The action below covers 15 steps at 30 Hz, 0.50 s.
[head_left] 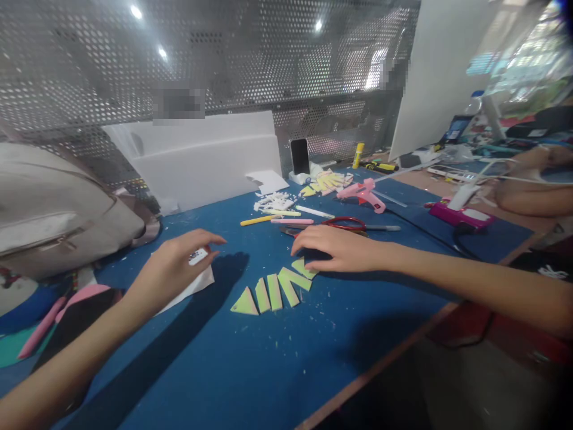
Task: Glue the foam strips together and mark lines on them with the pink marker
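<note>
My left hand (179,263) hovers over a white sheet of paper (194,286) on the blue mat (268,358), fingers curled round a small white piece. My right hand (338,248) lies palm down on the mat, fingers stretched, touching the last of a row of several light green foam pieces (273,291). These are cut into strips and a triangle, fanned out side by side between both hands.
Red-handled scissors (347,224), yellow and pink sticks (277,219), a pink glue gun (364,194), white scraps (273,203) and more green cut pieces (324,182) lie beyond. White foam boards (201,158) lean at the back. A grey bag (54,209) sits left. Another person's arm (532,191) rests at right.
</note>
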Each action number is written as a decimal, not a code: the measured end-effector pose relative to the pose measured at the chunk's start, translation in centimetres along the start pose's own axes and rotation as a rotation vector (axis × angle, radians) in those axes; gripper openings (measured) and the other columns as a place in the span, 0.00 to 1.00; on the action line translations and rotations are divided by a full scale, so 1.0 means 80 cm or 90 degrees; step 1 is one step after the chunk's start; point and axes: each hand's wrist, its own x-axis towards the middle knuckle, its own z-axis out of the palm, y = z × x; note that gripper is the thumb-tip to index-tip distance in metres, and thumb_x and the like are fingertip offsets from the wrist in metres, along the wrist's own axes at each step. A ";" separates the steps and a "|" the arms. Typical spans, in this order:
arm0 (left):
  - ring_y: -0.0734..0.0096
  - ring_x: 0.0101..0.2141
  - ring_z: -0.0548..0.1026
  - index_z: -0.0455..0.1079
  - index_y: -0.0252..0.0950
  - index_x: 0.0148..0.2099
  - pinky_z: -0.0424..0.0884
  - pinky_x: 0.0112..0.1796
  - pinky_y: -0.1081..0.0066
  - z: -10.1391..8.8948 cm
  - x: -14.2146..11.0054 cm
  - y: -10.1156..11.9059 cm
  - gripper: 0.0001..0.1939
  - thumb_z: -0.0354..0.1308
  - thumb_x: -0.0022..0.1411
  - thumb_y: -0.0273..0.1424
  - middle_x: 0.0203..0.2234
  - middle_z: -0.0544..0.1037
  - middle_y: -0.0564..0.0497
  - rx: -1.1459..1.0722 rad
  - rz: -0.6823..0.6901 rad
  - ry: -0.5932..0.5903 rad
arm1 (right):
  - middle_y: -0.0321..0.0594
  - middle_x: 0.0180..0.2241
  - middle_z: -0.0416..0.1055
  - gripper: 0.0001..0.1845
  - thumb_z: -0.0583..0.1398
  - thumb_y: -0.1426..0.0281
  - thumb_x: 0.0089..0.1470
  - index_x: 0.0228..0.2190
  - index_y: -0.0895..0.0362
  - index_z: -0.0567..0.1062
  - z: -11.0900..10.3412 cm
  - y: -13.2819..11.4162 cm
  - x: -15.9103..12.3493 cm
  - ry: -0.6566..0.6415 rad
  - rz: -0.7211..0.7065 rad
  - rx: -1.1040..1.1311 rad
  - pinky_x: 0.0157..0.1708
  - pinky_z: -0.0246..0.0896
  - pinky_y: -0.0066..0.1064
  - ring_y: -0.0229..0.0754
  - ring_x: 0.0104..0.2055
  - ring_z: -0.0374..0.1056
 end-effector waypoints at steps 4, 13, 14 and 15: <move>0.67 0.41 0.76 0.70 0.36 0.49 0.75 0.43 0.60 -0.004 0.038 -0.036 0.13 0.57 0.68 0.39 0.45 0.75 0.47 0.101 -0.068 -0.064 | 0.42 0.52 0.72 0.13 0.57 0.66 0.62 0.47 0.53 0.74 -0.009 0.007 0.001 0.054 0.069 -0.014 0.51 0.61 0.40 0.47 0.54 0.67; 0.65 0.43 0.75 0.69 0.36 0.52 0.75 0.44 0.60 0.019 0.068 -0.053 0.15 0.56 0.68 0.39 0.48 0.74 0.46 0.144 -0.125 -0.164 | 0.44 0.37 0.77 0.13 0.55 0.64 0.60 0.39 0.56 0.76 -0.033 0.049 -0.025 0.067 0.258 -0.070 0.32 0.59 0.35 0.43 0.35 0.70; 0.65 0.43 0.75 0.69 0.36 0.52 0.75 0.44 0.60 0.018 0.067 -0.053 0.15 0.56 0.68 0.38 0.48 0.74 0.46 0.143 -0.127 -0.167 | 0.43 0.36 0.77 0.12 0.55 0.64 0.59 0.38 0.56 0.77 -0.036 0.050 -0.031 0.047 0.269 -0.073 0.30 0.58 0.34 0.42 0.33 0.70; 0.65 0.43 0.75 0.69 0.36 0.52 0.75 0.44 0.59 0.016 0.066 -0.053 0.15 0.57 0.68 0.38 0.48 0.74 0.46 0.145 -0.131 -0.165 | 0.42 0.36 0.77 0.12 0.56 0.65 0.59 0.37 0.56 0.77 -0.039 0.052 -0.037 0.031 0.278 -0.078 0.29 0.57 0.33 0.41 0.32 0.70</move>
